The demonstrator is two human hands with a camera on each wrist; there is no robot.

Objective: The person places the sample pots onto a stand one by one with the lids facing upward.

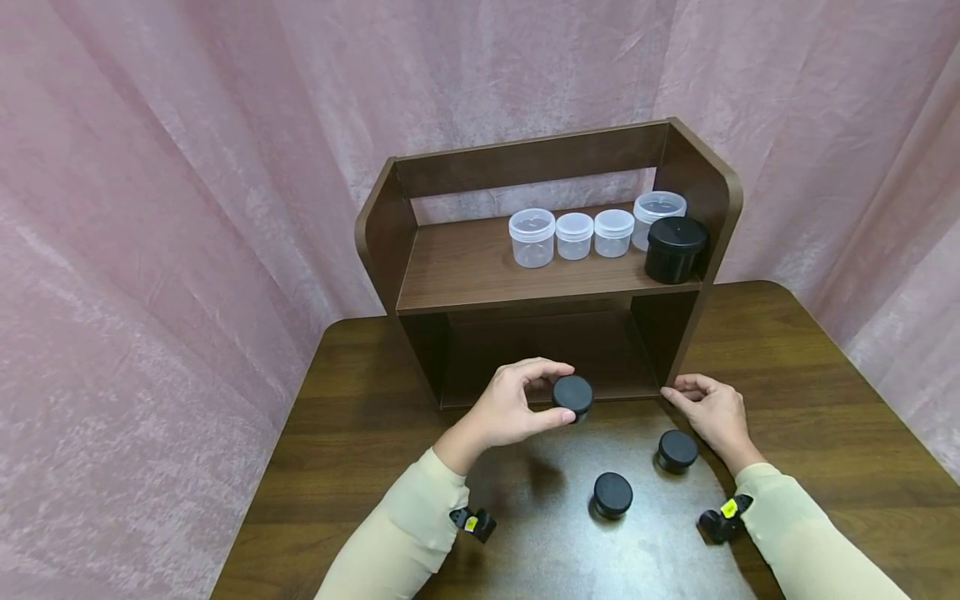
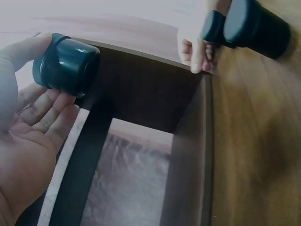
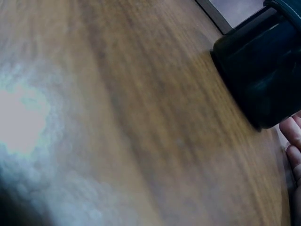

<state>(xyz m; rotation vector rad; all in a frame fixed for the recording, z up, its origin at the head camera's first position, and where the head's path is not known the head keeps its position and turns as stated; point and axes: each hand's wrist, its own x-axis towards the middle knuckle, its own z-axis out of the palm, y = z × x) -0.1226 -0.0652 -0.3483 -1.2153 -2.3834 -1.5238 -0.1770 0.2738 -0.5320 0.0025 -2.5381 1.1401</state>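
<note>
Left hand [image 1: 510, 408] pinches one black jar [image 1: 573, 396] at shelf [image 1: 480, 275] front, right hand [image 1: 712, 412] relaxed on the desk [image 1: 360, 417]; five jars shelved, two left.

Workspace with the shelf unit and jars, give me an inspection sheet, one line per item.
Surface: dark wood table, glare patch near the front.
Job's things: small black jar held in front of the lower shelf opening; two more black jars on the table.
Clutter: four clear lidded jars and a larger black jar on the top shelf of the brown shelf unit.
Hands: left hand pinches the small black jar; right hand rests at the unit's lower right corner, holding nothing.
Cables: nothing seen.
Surroundings: pink curtain behind and at both sides.
</note>
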